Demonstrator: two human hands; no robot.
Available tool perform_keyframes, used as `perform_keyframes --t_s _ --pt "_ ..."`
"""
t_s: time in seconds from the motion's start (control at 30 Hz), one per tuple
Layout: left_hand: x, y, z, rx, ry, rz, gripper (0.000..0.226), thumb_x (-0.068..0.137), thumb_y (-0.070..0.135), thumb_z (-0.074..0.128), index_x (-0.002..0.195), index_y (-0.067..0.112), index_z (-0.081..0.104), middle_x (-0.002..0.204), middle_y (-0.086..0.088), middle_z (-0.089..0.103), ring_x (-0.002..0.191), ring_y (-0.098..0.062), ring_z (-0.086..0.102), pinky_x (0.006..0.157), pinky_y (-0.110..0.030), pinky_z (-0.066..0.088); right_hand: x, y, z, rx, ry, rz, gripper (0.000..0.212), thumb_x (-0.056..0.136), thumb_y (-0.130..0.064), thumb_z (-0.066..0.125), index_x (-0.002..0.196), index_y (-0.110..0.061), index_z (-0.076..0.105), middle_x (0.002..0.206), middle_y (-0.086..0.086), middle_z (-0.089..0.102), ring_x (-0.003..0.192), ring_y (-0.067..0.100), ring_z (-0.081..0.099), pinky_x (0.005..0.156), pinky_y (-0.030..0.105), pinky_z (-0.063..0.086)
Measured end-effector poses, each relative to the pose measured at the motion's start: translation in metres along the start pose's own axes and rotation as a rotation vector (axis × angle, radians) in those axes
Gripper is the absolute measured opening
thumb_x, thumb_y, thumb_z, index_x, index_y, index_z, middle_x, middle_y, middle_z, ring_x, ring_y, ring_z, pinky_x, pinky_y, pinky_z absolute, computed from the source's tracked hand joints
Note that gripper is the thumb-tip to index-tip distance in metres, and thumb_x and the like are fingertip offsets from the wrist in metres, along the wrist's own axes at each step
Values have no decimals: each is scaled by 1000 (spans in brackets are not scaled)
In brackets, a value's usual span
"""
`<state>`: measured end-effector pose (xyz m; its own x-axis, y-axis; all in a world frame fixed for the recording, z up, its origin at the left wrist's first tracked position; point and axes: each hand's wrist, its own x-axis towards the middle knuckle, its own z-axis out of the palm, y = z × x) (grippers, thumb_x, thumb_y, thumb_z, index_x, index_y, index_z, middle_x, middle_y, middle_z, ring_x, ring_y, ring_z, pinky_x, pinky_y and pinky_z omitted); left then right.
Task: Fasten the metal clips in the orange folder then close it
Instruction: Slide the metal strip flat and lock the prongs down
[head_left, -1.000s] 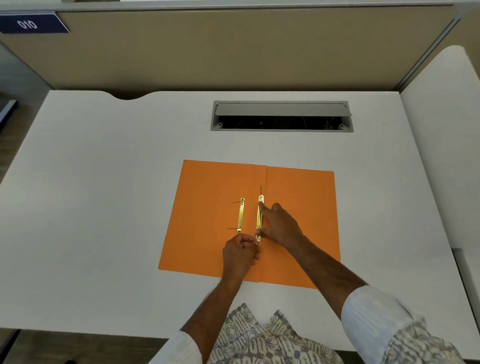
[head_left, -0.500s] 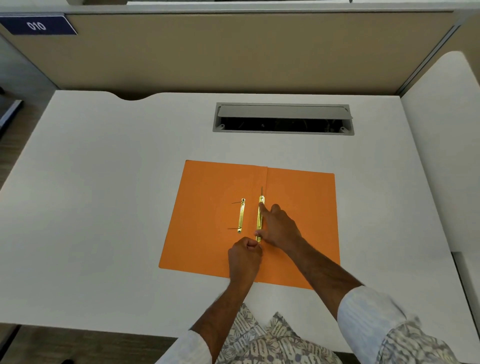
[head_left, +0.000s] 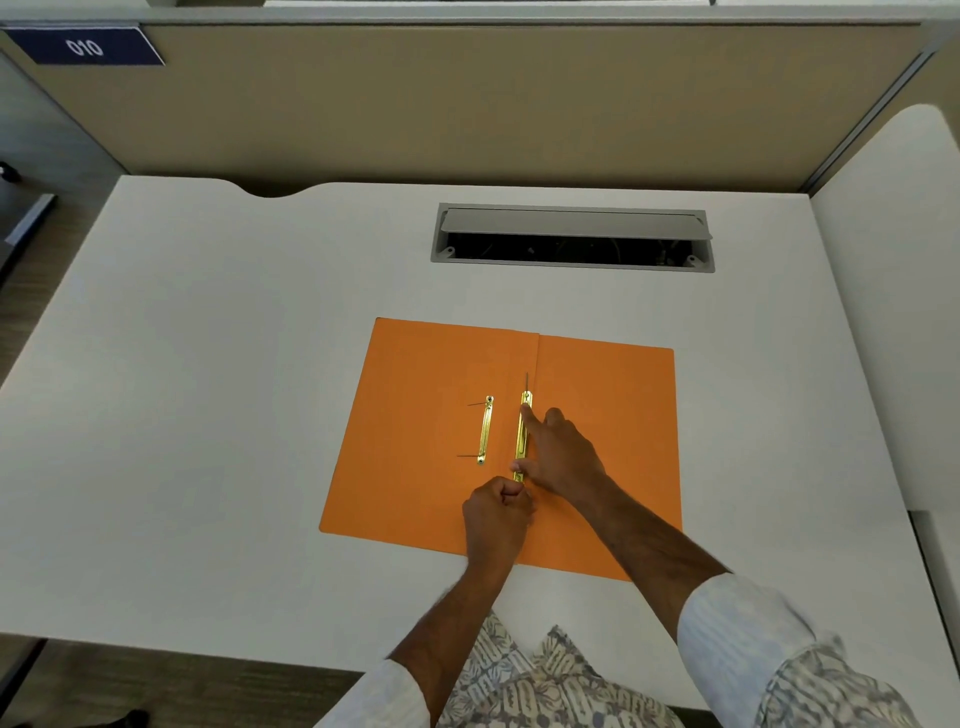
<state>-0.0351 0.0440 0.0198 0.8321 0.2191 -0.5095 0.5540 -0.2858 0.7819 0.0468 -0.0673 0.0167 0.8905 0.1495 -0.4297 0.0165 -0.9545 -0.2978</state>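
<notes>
Left hand (head_left: 496, 512) has crept forward and right over the last second, off the folder's near edge and up to the near end of the right clip, where it now sits touching the right hand (head_left: 558, 457); folder and both clips have not shifted.

Orange folder (head_left: 426, 467) lies open and flat on the white desk (head_left: 234, 389), centre-right, spine crease running away from the person. Two brass clips sit just left of the crease, parallel to it.

Right clip (head_left: 522, 434): long bar hard against the crease, one thin prong sticking out past its far end. Right hand lies along it, palm down, index finger stretched out and its tip pressing on the bar near the far end; the other fingers are loosely curled. It is pressing, not grasping.

Left hand is curled into a fist at the bar's near end, thumb and fingers pinched together. Cannot tell whether a prong is pinched inside; the fingers hide it.

Left clip (head_left: 485, 428): shorter bar, untouched, two thin prongs pointing left, one from each end.

Further out: grey cable hatch (head_left: 571, 236) in the desk beyond the folder, lid tipped open. Beige partition (head_left: 467, 104) behind the desk, with a blue tag (head_left: 88, 47) reading 010 at upper left.
</notes>
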Motion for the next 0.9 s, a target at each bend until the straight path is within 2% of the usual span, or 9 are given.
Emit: perform_keyframes --t_s 0.17,0.33,0.43,0.5,0.7,0.8,0.9 --pt "-2 1 3 46 -11 22 12 87 9 65 79 7 75 65 -4 74 48 -6 61 52 -20 51 0 1 1 4 0 -2 93 82 -51 70 153 -23 17 134 15 43 118 30 48 85 42 53" --pt "2 2 -3 120 33 6 15 86 14 63 74 14 72 62 1 71 54 -15 66 53 -27 53 1 1 0 -2 -6 -6 94 81 -51 71 153 -23 17 135 15 42 119 31 48 87 42 53" --pt "1 8 -7 220 70 8 11 85 16 63 75 16 66 66 6 66 55 -5 57 48 -19 39 0 2 -1 -4 -8 -18 96 79 -52 72 153 -23 17 135 14 42 120 30 48 87 41 53" --pt "-1 8 -8 265 86 3 12 85 20 64 74 16 62 66 5 63 55 -6 54 46 -22 33 0 2 0 -5 -11 -22 98 78 -53 73 153 -23 16 135 14 42 120 29 48 86 40 53" --pt "3 0 -21 311 76 -1 21 84 36 71 75 22 60 72 5 66 66 -12 62 50 -24 38 -3 0 1 -5 7 -8 96 80 -51 72 153 -23 16 136 13 42 121 29 46 87 40 52" --pt "7 -16 -42 331 92 81 21 83 38 75 81 22 62 80 3 66 75 -15 62 62 -29 48 -5 1 2 33 7 1 95 80 -50 73 153 -25 17 133 11 41 121 28 46 86 40 52" --pt "11 -34 -75 320 181 137 16 85 32 75 87 20 64 88 1 63 83 -19 60 73 -37 53 -11 3 3 74 24 -10 92 81 -52 70 153 -27 19 129 9 43 118 26 45 85 39 52"
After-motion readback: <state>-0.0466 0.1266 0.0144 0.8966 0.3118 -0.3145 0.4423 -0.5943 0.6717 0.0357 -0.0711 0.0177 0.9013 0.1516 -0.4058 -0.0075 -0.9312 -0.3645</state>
